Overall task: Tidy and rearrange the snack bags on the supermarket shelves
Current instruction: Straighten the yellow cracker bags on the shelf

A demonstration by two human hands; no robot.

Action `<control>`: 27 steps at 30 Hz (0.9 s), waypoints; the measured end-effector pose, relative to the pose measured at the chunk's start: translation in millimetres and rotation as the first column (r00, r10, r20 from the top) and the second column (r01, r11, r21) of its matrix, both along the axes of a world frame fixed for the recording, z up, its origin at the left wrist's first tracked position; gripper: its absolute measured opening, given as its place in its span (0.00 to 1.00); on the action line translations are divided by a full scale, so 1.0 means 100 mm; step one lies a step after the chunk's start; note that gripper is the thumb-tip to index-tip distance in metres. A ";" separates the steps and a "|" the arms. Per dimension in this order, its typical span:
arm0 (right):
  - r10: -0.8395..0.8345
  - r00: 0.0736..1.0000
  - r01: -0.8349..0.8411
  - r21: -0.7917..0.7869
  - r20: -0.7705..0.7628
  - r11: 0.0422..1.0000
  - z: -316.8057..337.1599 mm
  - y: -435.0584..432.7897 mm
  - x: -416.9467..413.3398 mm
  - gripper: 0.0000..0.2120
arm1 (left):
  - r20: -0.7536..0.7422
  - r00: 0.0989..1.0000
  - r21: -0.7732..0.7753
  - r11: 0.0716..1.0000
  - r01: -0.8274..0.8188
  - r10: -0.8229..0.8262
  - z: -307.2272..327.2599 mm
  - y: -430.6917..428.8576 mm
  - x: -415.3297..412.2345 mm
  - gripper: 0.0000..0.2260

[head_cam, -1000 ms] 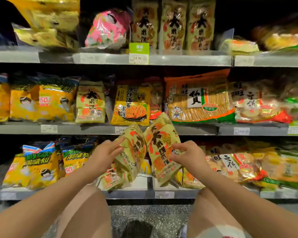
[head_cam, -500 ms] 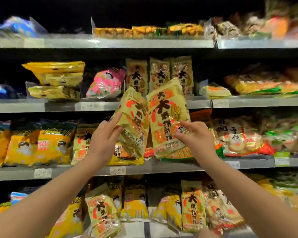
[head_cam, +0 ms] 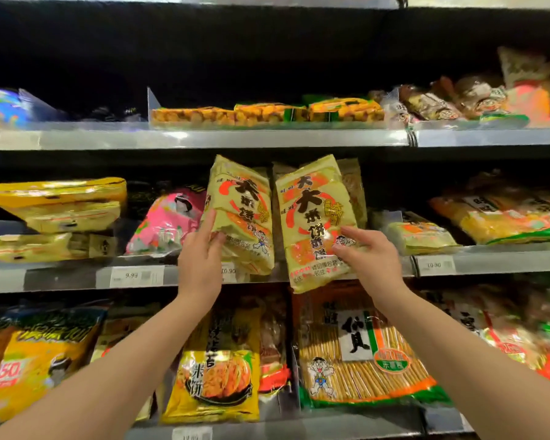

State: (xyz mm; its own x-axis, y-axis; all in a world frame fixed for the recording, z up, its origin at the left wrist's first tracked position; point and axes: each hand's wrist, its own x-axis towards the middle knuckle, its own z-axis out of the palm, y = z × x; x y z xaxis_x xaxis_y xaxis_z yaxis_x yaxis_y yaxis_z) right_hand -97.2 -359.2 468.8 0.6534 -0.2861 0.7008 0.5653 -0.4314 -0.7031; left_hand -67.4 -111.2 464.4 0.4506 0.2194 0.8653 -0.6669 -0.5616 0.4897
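Note:
Two matching tan rice-cracker bags with red and black print are held upright at the middle shelf [head_cam: 489,263]. My left hand [head_cam: 200,262] grips the lower left side of the left bag [head_cam: 245,214]. My right hand [head_cam: 370,260] holds the lower right of the right bag [head_cam: 315,223], whose bottom hangs below the shelf edge. More bags of the same kind [head_cam: 351,185] stand behind them on that shelf.
A pink bag [head_cam: 169,220] and flat yellow packs [head_cam: 58,204] lie left on the middle shelf; orange packs [head_cam: 502,214] lie right. The upper shelf [head_cam: 204,139] carries flat orange packs. Below are yellow bags [head_cam: 216,376] and a large cracker pack [head_cam: 359,354]. Price tags line the edges.
Both hands lifted the two tan bags from the bottom shelf up to the middle shelf, and the view tilted upward with them. The bags now stand upright side by side.

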 end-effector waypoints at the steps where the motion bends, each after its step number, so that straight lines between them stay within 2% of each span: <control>1: -0.011 1.000 0.011 -0.010 0.005 1.000 0.04 0.01 0.10 0.19 | -0.016 1.000 -0.008 1.000 -0.008 0.008 0.06 0.02 0.12 0.20; 8: -0.044 0.999 0.044 0.003 0.019 0.999 0.30 -0.01 0.65 0.17 | -0.068 0.998 -0.028 1.000 0.008 -0.010 0.24 0.01 0.74 0.22; 11: -0.057 0.998 0.057 0.009 -0.003 0.998 0.28 0.01 0.81 0.16 | -0.074 0.997 0.029 0.999 0.024 -0.022 0.17 -0.05 0.86 0.24; 13: -0.062 0.998 0.062 0.023 0.005 0.998 0.26 0.04 0.89 0.16 | -0.137 0.990 0.078 0.997 -0.022 0.032 0.16 -0.05 0.94 0.25; 15: -0.081 0.997 0.081 0.014 0.020 0.997 0.27 0.07 0.95 0.17 | -0.216 0.958 0.137 0.977 -0.160 0.188 0.19 -0.03 0.98 0.25; 18: -0.111 0.994 0.111 0.022 0.004 0.994 0.31 0.11 1.04 0.17 | -0.199 0.878 0.297 0.880 -0.370 0.436 0.25 -0.03 0.99 0.24; 21: -0.128 0.992 0.128 0.050 -0.015 0.990 0.35 0.15 1.13 0.16 | -0.152 0.791 0.446 0.756 -0.480 0.592 0.34 -0.04 1.00 0.24; 23: -0.132 0.991 0.133 0.082 -0.023 0.988 0.37 0.17 1.17 0.15 | -0.120 0.744 0.515 0.682 -0.519 0.657 0.39 -0.02 1.04 0.23; 27: -0.133 0.990 0.140 0.184 -0.048 0.973 0.37 0.20 1.27 0.12 | -0.111 0.717 0.573 0.633 -0.520 0.688 0.41 0.00 1.18 0.22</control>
State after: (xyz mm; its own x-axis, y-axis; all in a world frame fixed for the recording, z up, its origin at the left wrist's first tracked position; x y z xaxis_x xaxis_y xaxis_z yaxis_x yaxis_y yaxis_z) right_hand 29.8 -338.7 506.0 0.6226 -0.4977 0.6040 0.4833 -0.3625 -0.7969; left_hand 50.4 -111.5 505.7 0.6110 0.1433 0.7786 0.0414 -0.9879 0.1494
